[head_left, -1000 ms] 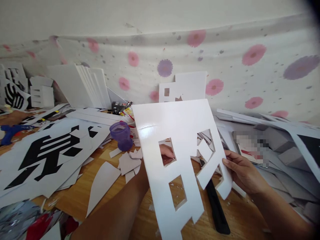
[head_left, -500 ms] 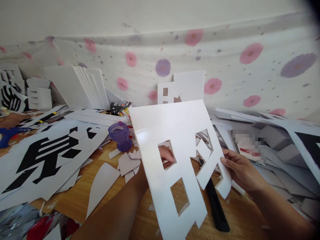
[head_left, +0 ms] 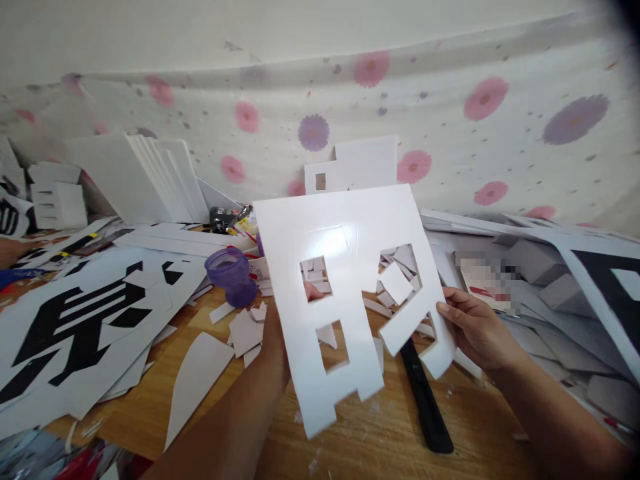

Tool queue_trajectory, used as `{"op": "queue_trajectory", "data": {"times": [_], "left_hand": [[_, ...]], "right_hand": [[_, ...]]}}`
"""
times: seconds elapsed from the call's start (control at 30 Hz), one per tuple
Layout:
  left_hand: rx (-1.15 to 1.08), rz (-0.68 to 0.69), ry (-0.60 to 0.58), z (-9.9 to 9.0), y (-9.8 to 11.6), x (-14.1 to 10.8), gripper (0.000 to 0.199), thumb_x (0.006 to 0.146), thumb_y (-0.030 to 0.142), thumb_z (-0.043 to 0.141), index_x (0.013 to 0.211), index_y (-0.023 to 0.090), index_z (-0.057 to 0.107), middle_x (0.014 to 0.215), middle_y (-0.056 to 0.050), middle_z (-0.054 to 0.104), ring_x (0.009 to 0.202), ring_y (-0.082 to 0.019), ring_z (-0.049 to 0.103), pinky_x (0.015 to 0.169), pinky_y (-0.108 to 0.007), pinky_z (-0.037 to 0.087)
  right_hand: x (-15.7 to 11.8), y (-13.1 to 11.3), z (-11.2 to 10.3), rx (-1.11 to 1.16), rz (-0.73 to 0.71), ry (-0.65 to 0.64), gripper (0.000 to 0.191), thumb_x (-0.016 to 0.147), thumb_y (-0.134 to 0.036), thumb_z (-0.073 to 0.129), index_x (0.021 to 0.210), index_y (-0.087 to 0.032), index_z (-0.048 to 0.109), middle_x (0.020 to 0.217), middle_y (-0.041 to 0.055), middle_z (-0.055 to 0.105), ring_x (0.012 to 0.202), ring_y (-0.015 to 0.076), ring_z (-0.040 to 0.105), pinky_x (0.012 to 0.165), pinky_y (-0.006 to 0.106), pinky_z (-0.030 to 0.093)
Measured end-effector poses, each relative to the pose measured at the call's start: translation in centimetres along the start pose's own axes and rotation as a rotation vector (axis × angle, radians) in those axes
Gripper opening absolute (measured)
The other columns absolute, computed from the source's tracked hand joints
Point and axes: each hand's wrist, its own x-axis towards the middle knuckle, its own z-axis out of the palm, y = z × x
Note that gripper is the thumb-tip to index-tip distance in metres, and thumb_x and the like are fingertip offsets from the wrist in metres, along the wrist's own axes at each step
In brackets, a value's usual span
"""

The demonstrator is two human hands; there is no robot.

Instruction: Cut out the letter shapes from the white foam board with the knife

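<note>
A white foam board (head_left: 345, 227) with cut-out square and slanted openings is held up, tilted, over the wooden table (head_left: 370, 447). My right hand (head_left: 475, 327) pinches its right edge, thumb on the near face. My left hand (head_left: 313, 291) is behind the board at its left side; part of it shows through the upper square opening, and most of its fingers are hidden. Beneath the board's right part, a black-handled cutter (head_left: 427, 400) lies on the table, its front end hidden. Loose white foam offcuts (head_left: 395, 283) lie behind the board.
A purple cup (head_left: 231, 277) stands left of the board. Printed sheets with black shapes (head_left: 95, 313) cover the left side, and white panels (head_left: 150, 177) lean at the back. Foam scraps (head_left: 545, 333) are heaped at right. Another person's arm (head_left: 13, 252) shows at far left.
Both hands have tilted the foam board and raised its lower edge. My left hand has shifted behind it, showing less through the upper opening. The view has turned slightly right.
</note>
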Motion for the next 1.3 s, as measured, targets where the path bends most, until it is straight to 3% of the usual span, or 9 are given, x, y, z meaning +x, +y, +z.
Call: {"op": "queue_trajectory", "data": {"times": [0.07, 0.2, 0.33, 0.5, 0.67, 0.83, 1.03, 1.17, 1.3], "left_hand": [[-0.035, -0.062, 0.002, -0.3, 0.1, 0.6, 0.041, 0.061, 0.058, 0.075, 0.073, 0.019, 0.068, 0.06, -0.003, 0.065, 0.052, -0.02, 0.061, 0.048, -0.031, 0.052], [-0.086, -0.249, -0.182, -0.8, 0.7, 1.5, 0.08, 0.039, 0.078, 0.076, 0.089, 0.016, 0.07, 0.077, -0.011, 0.072, 0.066, -0.03, 0.067, 0.054, -0.04, 0.057], [0.136, -0.178, -0.057, -0.9, 0.2, 1.8, 0.05, 0.044, 0.04, 0.091, 0.079, 0.013, 0.069, 0.071, -0.01, 0.071, 0.058, -0.025, 0.066, 0.052, -0.034, 0.057], [0.14, 0.171, 0.155, -0.9, -1.1, 2.2, 0.033, 0.058, 0.039, 0.083, 0.07, 0.014, 0.065, 0.061, -0.003, 0.067, 0.049, -0.018, 0.061, 0.041, -0.026, 0.049], [0.085, 0.378, 0.218, -0.6, -1.8, 2.7, 0.021, 0.067, 0.031, 0.077, 0.071, 0.015, 0.064, 0.063, -0.002, 0.067, 0.055, -0.015, 0.06, 0.054, -0.025, 0.052], [0.12, 0.415, 0.227, -0.5, -2.7, 2.0, 0.022, 0.072, 0.03, 0.073, 0.063, 0.015, 0.059, 0.058, -0.001, 0.062, 0.052, -0.013, 0.056, 0.052, -0.024, 0.047], [0.155, 0.397, 0.174, -0.8, -3.1, 1.6, 0.026, 0.081, 0.036, 0.066, 0.067, 0.016, 0.057, 0.059, 0.0, 0.059, 0.055, -0.015, 0.056, 0.054, -0.025, 0.045], [0.189, 0.4, 0.117, -0.9, -3.2, 1.2, 0.033, 0.084, 0.04, 0.062, 0.062, 0.017, 0.057, 0.06, 0.0, 0.058, 0.055, -0.014, 0.052, 0.054, -0.025, 0.041], [0.283, 0.429, 0.084, -0.9, -3.0, 0.6, 0.036, 0.086, 0.043, 0.06, 0.062, 0.017, 0.059, 0.058, 0.0, 0.056, 0.051, -0.012, 0.046, 0.052, -0.025, 0.037]], "right_hand": [[0.4, 0.1, 0.1, -0.027, -0.063, 0.066, 0.025, 0.066, -0.034, 0.08, 0.088, -0.025, 0.071, 0.083, 0.0004, 0.073, 0.07, 0.0154, 0.065, 0.066, 0.026, 0.053], [1.1, 0.0, 0.4, -0.173, -0.17, 0.165, 0.032, 0.067, -0.043, 0.073, 0.091, -0.022, 0.069, 0.083, 0.0041, 0.074, 0.069, 0.0194, 0.065, 0.066, 0.032, 0.052], [1.3, -0.6, 0.3, -0.356, -0.244, 0.263, 0.041, 0.071, -0.045, 0.066, 0.102, -0.018, 0.067, 0.09, 0.0071, 0.073, 0.079, 0.0217, 0.065, 0.073, 0.035, 0.052], [0.2, -1.8, 0.4, -0.699, -0.348, 0.457, 0.04, 0.079, -0.04, 0.059, 0.111, -0.016, 0.061, 0.105, 0.0113, 0.065, 0.086, 0.0209, 0.058, 0.081, 0.038, 0.045], [-2.6, -2.5, 3.4, -1.037, -0.24, 0.085, 0.028, 0.073, -0.04, 0.068, 0.091, -0.02, 0.068, 0.065, 0.0018, 0.064, 0.061, 0.0191, 0.057, 0.064, 0.032, 0.042], [-4.5, -0.9, 6.0, -1.653, -0.051, -0.25, 0.056, 0.084, -0.046, 0.055, 0.131, -0.016, 0.051, 0.095, 0.0172, 0.073, 0.086, 0.0354, 0.068, 0.069, 0.04, 0.044], [-2.7, 0.3, 4.2, -1.558, -0.027, -0.174, 0.067, 0.073, -0.023, 0.057, 0.138, -0.011, 0.044, 0.086, 0.0137, 0.073, 0.077, 0.0305, 0.067, 0.066, 0.036, 0.043], [-2.3, -2.6, 2.9, -1.253, -0.068, -0.178, 0.029, 0.075, -0.035, 0.059, 0.098, -0.02, 0.065, 0.069, 0.0024, 0.064, 0.063, 0.0214, 0.058, 0.059, 0.032, 0.042], [-2.9, -5.5, 4.7, -0.941, -0.155, -0.138, 0.018, 0.073, -0.039, 0.063, 0.074, -0.022, 0.06, 0.06, -0.0015, 0.056, 0.056, 0.0163, 0.052, 0.051, 0.028, 0.041]]}}
